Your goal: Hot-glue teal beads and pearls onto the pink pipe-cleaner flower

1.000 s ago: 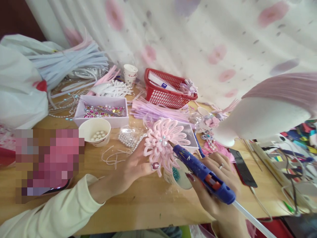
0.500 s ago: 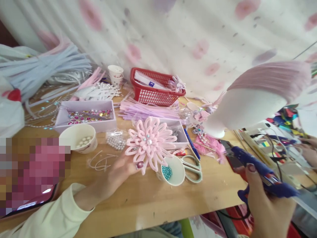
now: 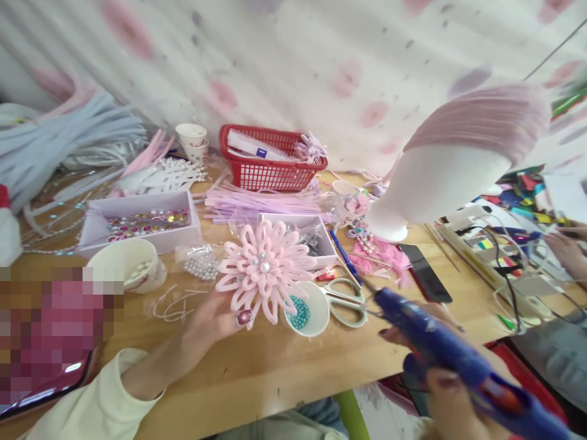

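My left hand holds a pink pipe-cleaner flower with small pearls at its centre, tilted up above the wooden table. My right hand is wrapped around a blue glue gun at the lower right, its nozzle pointing left toward the flower but apart from it. A paper cup of teal beads stands just under the flower, with pale green scissors beside it.
A red basket, a box of gems, a cup of pearls, loose pearls and pink pipe cleaners crowd the table. A white foam head with pink cover stands right. Another person's hand is at far right.
The glue gun left the flower's centre, swung out to the right, and is now back lower and closer with its nozzle toward the flower. The view shifted rightward.
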A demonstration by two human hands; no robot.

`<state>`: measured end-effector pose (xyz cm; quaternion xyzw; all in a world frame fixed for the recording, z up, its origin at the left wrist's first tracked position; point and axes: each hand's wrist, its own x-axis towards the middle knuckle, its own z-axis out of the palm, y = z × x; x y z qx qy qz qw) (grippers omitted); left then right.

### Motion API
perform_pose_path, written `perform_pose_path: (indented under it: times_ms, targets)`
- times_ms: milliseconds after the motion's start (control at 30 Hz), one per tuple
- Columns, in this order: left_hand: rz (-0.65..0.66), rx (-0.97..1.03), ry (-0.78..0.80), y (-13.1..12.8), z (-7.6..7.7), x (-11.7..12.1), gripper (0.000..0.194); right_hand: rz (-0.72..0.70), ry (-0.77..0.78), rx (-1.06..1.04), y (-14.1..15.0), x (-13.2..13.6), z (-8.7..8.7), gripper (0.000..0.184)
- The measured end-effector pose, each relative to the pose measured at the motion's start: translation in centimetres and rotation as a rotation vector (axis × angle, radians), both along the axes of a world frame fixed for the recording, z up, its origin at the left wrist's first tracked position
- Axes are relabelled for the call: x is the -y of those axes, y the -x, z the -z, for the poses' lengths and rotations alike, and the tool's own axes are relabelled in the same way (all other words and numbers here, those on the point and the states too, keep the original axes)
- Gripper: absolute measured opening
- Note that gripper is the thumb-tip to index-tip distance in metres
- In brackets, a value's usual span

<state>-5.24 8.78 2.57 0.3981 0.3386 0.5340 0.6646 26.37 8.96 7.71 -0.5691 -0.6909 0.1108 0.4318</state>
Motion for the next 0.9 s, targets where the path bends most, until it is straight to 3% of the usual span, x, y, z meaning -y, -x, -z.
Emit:
perform_pose_path:
  times_ms: [67, 167, 300, 500, 733, 900]
  targets:
    - [-0.006, -0.017, -0.026, 0.2, 0.6, 0.0, 0.043, -0.309, -0.114, 0.104, 2.7, -0.6, -1.2, 0.047]
    - [0.01, -0.097, -0.091, 0.7, 1.7, -0.1, 0.043, -0.531, -0.232, 0.204, 5.7, -2.2, -2.1, 0.027]
    - [0.084, -0.161, -0.216, 0.8, 1.8, -0.3, 0.042, -0.563, -0.238, 0.285, 7.1, -3.2, -1.9, 0.025]
    - [0.159, 0.075, -0.244, -0.4, 0.9, -0.5, 0.065, -0.583, -0.216, 0.368, 6.8, -3.5, -1.6, 0.018]
    - [0.114, 0.104, -0.189, -0.4, 0.3, 0.2, 0.053, -0.621, -0.227, 0.358, 6.4, -3.6, -1.6, 0.016]
    - [0.153, 0.156, -0.233, -0.4, 1.0, 0.0, 0.053, -0.63, -0.21, 0.347, 6.4, -3.7, -1.6, 0.015]
